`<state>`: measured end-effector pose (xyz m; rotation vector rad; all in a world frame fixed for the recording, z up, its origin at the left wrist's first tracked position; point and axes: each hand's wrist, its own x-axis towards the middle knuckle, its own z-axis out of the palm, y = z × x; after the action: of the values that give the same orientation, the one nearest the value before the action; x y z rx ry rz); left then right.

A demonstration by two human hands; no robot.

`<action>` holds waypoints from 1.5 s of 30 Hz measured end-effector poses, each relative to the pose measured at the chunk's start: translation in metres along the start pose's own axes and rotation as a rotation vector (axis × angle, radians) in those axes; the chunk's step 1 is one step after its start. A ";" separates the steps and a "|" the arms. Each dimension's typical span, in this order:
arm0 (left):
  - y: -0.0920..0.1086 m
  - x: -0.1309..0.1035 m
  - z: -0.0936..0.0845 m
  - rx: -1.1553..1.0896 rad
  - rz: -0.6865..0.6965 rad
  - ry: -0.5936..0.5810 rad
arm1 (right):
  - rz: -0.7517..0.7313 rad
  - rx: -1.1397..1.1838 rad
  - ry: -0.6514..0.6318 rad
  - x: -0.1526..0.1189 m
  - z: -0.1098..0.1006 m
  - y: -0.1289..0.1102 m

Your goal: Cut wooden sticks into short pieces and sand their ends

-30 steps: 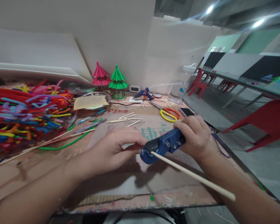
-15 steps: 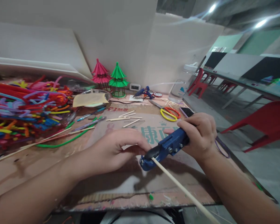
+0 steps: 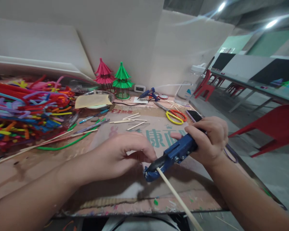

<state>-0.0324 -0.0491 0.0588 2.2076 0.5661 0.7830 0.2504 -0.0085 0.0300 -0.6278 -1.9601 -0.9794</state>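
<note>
The thin wooden stick (image 3: pixel 177 196) is in the mouth of the blue cutter (image 3: pixel 174 153), above the surface (image 3: pixel 33 160); it looks light and stiff and could snap, so pinching it close to the cutter seems best. The right hand (image 3: pixel 208 138) is wrapped around the cutter's handles. The left hand (image 3: pixel 122 154) is curled beside the cutter's mouth, but I can't tell if it pinches the stick's hidden end.
</note>
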 end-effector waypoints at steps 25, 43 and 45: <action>-0.001 0.001 -0.003 -0.018 -0.006 -0.025 | -0.047 0.008 -0.015 0.002 0.004 -0.001; 0.003 0.004 -0.006 -0.071 0.003 -0.079 | -0.024 0.023 -0.015 0.002 0.003 -0.002; 0.003 0.004 -0.005 -0.073 -0.003 -0.081 | -0.025 0.025 -0.016 0.002 0.003 -0.002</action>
<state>-0.0327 -0.0458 0.0652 2.1605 0.4936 0.6986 0.2467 -0.0071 0.0296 -0.6000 -1.9957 -0.9666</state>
